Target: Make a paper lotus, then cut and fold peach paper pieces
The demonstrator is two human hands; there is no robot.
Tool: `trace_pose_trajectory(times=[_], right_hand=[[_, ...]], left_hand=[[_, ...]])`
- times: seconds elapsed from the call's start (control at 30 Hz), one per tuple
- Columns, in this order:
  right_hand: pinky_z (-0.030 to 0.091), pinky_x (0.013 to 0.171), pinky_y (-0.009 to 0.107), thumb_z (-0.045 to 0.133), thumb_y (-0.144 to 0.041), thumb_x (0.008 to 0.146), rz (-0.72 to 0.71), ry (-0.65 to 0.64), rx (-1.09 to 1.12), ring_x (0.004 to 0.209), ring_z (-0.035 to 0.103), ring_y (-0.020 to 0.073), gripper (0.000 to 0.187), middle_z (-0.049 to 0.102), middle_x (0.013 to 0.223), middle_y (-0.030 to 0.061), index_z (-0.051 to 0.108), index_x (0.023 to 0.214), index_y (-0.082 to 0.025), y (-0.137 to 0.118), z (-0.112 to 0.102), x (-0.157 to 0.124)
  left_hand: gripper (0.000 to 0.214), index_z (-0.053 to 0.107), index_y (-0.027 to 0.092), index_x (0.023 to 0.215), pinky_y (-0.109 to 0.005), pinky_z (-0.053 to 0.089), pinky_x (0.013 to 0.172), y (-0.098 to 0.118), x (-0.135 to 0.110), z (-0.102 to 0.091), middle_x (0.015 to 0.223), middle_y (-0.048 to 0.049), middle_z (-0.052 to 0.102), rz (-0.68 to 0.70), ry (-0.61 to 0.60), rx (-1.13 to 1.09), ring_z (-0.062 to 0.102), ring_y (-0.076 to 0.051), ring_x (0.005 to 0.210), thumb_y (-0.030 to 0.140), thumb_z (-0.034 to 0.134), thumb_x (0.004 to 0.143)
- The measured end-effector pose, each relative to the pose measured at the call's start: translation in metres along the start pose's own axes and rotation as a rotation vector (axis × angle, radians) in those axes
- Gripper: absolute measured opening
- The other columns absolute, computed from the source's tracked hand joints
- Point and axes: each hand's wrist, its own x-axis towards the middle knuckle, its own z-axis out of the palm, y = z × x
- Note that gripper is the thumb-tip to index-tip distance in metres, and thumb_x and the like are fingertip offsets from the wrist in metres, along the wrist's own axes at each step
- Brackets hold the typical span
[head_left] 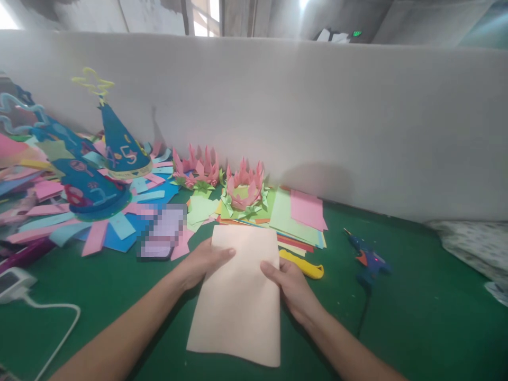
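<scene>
peach sheet (239, 301) on desk (416, 317), long axis pointing away | left hand (204, 262) pinches its left edge | right hand (291, 286) pinches its right edge, equally near

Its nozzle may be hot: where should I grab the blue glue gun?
Take the glue gun by its handle, coming from the near right: it lies flat, nozzle pointing away to the far left, cord trailing toward you.
</scene>
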Motion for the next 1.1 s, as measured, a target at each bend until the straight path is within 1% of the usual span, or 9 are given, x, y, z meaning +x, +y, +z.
trace_pose_trajectory(times=[0.1,0.3,0.37,0.5,0.67,0.77,0.87,0.97,1.1], right_hand=[[0.050,0.079,0.040,0.076,-0.048,0.064,-0.009,-0.005,0.018,0.082,0.067,0.0271,0.046,0.073,0.091,0.0105,0.069,0.093,-0.014,-0.001,0.002,0.000],[0.049,0.085,0.041,0.072,-0.051,0.068,-0.076,-0.042,0.051,0.096,0.064,0.0262,0.052,0.068,0.109,0.0090,0.063,0.109,-0.021,-0.007,0.006,-0.004],[0.047,0.088,0.041,0.075,-0.049,0.065,-0.093,-0.087,-0.017,0.100,0.063,0.0258,0.057,0.067,0.112,0.0082,0.061,0.113,-0.022,-0.007,0.006,-0.005],[0.046,0.090,0.041,0.079,-0.044,0.062,-0.066,-0.149,-0.134,0.103,0.061,0.0265,0.054,0.067,0.112,0.0074,0.062,0.108,-0.021,-0.008,0.003,-0.006],[0.046,0.091,0.040,0.080,-0.040,0.060,-0.032,-0.172,-0.073,0.110,0.058,0.0260,0.064,0.061,0.122,0.0055,0.055,0.117,-0.026,-0.011,0.005,-0.009],[0.049,0.088,0.041,0.081,-0.038,0.060,-0.002,-0.189,-0.079,0.106,0.060,0.0266,0.067,0.062,0.121,0.0054,0.052,0.120,-0.027,-0.011,0.007,-0.010],[0.049,0.086,0.041,0.082,-0.037,0.060,-0.008,-0.154,-0.084,0.104,0.061,0.0277,0.067,0.064,0.118,0.0069,0.053,0.119,-0.025,-0.008,0.007,-0.009],[0.049,0.086,0.043,0.083,-0.035,0.058,-0.014,-0.096,-0.059,0.102,0.062,0.0288,0.067,0.064,0.117,0.0092,0.054,0.118,-0.021,-0.005,0.005,-0.007],[0.049,0.086,0.045,0.083,-0.033,0.057,0.003,-0.049,-0.051,0.100,0.063,0.0295,0.066,0.066,0.115,0.0095,0.054,0.115,-0.020,-0.006,0.005,-0.005]], left_hand=[[0.048,0.068,0.009,0.100,-0.033,0.053,0.072,-0.001,0.000,-0.007,0.096,-0.0146,0.071,-0.073,-0.021,0.070,0.068,-0.026,0.082,0.045,0.073,0.068],[0.043,0.071,0.006,0.088,-0.035,0.053,0.074,0.000,0.003,-0.018,0.090,-0.0160,0.072,-0.065,0.034,0.046,0.068,-0.027,0.080,0.042,0.077,0.064],[0.042,0.071,0.006,0.089,-0.034,0.053,0.075,0.001,0.003,-0.019,0.091,-0.0160,0.072,-0.053,0.032,-0.002,0.068,-0.027,0.082,0.041,0.077,0.065],[0.046,0.069,0.007,0.095,-0.037,0.054,0.078,0.001,0.004,-0.019,0.094,-0.0165,0.071,-0.032,0.045,-0.038,0.068,-0.028,0.083,0.040,0.078,0.064],[0.055,0.065,0.009,0.105,-0.040,0.053,0.082,0.000,0.004,-0.014,0.106,-0.0160,0.068,0.015,0.119,0.011,0.065,-0.031,0.095,0.043,0.077,0.063],[0.059,0.063,0.010,0.108,-0.041,0.053,0.082,0.000,0.002,-0.008,0.108,-0.0155,0.068,-0.002,0.109,0.042,0.064,-0.032,0.098,0.045,0.077,0.063],[0.059,0.064,0.011,0.107,-0.041,0.053,0.081,-0.002,0.002,-0.005,0.108,-0.0152,0.068,0.000,0.111,0.081,0.065,-0.032,0.096,0.048,0.076,0.062],[0.060,0.062,0.012,0.107,-0.038,0.053,0.076,-0.006,0.004,-0.004,0.108,-0.0145,0.068,0.039,0.177,0.130,0.065,-0.030,0.093,0.049,0.076,0.063],[0.058,0.059,0.013,0.108,-0.033,0.053,0.070,-0.008,0.006,-0.002,0.104,-0.0132,0.069,0.093,0.205,0.171,0.065,-0.028,0.090,0.054,0.069,0.069]])
